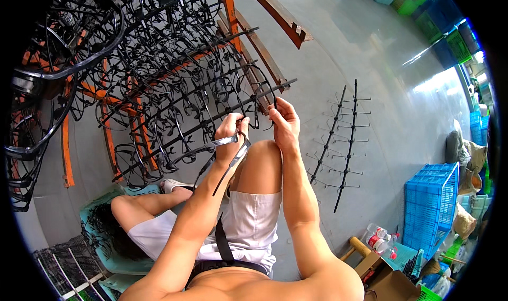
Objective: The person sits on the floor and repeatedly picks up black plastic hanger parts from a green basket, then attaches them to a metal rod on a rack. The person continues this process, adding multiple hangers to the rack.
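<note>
My left hand [229, 137] is closed round some glasses frames [241, 152], black and grey, whose temple arms hang down past my wrist. Close by on its right, my right hand [286, 124] pinches a thin, curved black glasses frame [273, 92] near the end of a hanging rod. Just beyond both hands runs this black rod [209, 120], slanting up to the right, with many black glasses frames [182, 97] hooked along it. My fingers partly hide how the pieces in each hand meet the rod.
An orange metal rack [140, 126] carries more loaded rods at the upper left. On the grey floor to the right lie two black hooked rods [346, 158]. A blue crate [426, 208], plastic bottles [381, 237] and a cardboard box [394, 285] stand lower right. A teal bin [90, 221] holds black parts.
</note>
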Tool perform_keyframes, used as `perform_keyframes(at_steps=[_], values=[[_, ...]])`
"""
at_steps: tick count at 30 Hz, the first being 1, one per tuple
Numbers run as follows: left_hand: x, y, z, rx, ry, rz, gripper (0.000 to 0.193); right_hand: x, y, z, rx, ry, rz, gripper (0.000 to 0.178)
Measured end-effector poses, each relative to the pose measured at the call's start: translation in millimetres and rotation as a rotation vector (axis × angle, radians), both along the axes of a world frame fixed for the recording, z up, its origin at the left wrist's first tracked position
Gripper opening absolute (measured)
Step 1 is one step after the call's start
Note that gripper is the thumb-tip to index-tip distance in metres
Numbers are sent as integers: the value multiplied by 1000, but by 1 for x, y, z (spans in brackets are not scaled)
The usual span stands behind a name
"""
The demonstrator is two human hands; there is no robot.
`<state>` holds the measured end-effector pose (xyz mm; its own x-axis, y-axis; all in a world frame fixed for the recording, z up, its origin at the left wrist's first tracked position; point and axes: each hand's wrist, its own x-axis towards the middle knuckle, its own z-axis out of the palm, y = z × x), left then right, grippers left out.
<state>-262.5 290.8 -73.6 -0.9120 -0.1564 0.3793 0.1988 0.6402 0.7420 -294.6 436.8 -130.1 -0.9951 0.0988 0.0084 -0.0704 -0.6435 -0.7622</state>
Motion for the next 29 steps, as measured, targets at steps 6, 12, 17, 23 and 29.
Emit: perform_keyframes(at_steps=[6, 12, 17, 23, 29], values=[[-1, 2, -3, -7, -4, -5, 15, 0, -10, 2, 163, -23, -92, 30], [39, -16, 18, -100, 7, -40, 23, -2, 22, 12, 444, 117, -95, 29], [141, -93, 60, 46, -26, 67, 13, -60, 64, 37, 1563, 455, -45, 44], [206, -229, 65, -21, -26, 509, 16, -115, 42, 18, 2167, 890, 166, 30], [268, -278, 69, -99, 73, 756, 18, -115, 9, 52, 2138, 935, 41, 18]])
